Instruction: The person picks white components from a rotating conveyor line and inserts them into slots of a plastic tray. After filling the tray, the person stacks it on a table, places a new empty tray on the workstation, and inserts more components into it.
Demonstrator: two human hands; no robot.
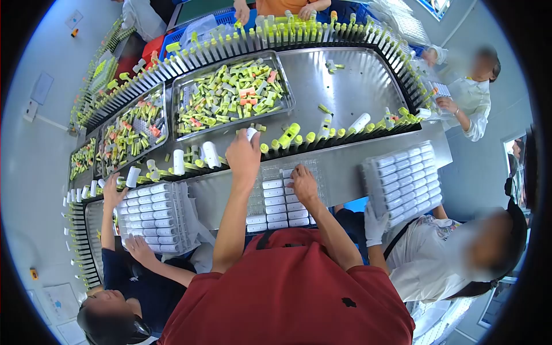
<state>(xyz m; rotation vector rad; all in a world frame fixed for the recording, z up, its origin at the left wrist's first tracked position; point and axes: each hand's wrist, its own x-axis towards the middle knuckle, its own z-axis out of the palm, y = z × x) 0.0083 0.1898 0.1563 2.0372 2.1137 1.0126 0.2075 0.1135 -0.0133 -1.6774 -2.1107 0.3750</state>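
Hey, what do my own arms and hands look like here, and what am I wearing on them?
Your left hand and right hand are ungloved, and your forearms are bare. Your dark red shirt bears a small black mark.

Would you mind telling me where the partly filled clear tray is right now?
In the head view, the clear tray sits just below centre, in front of the red shirt, with the right hand at its white pieces.

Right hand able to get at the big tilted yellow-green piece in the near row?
Probably yes: the right hand is at the clear tray, just short of the yellow-green piece, with nothing visible blocking the gap.
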